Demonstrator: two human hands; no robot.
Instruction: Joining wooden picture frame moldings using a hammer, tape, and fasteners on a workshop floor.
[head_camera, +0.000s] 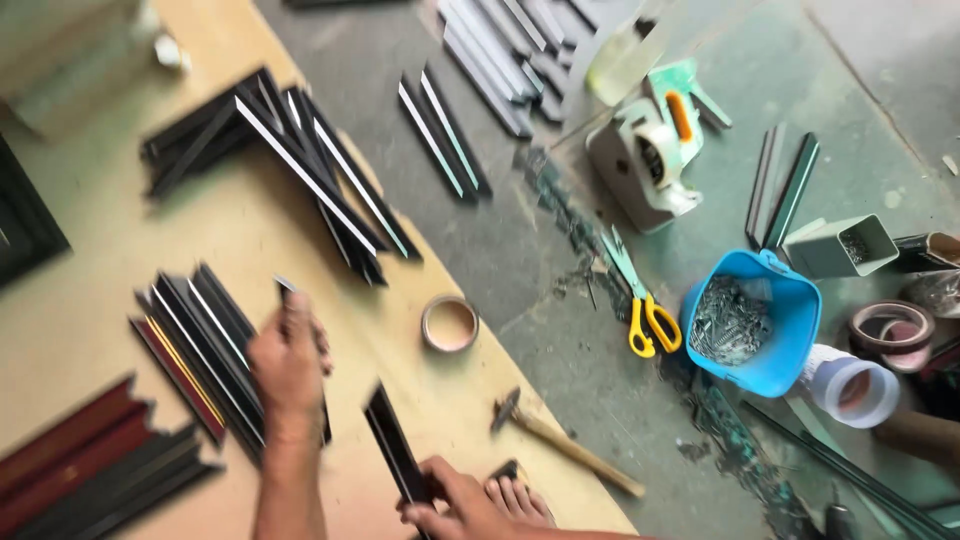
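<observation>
I see my left hand (288, 362) closed around a thin dark strip (284, 288) whose tip shows above the knuckles, over a stack of mouldings (195, 345) on the board (270, 235). My right hand (455, 500), at 6 o'clock, grips the near end of a black moulding (392, 445) that runs up toward 11 o'clock. A tape roll (449, 323) lies at 1 o'clock of that piece, a hammer (565, 443) at 3 o'clock. Scissors (640, 300) and a blue tub (752, 322) of nails sit farther out at 2 o'clock.
</observation>
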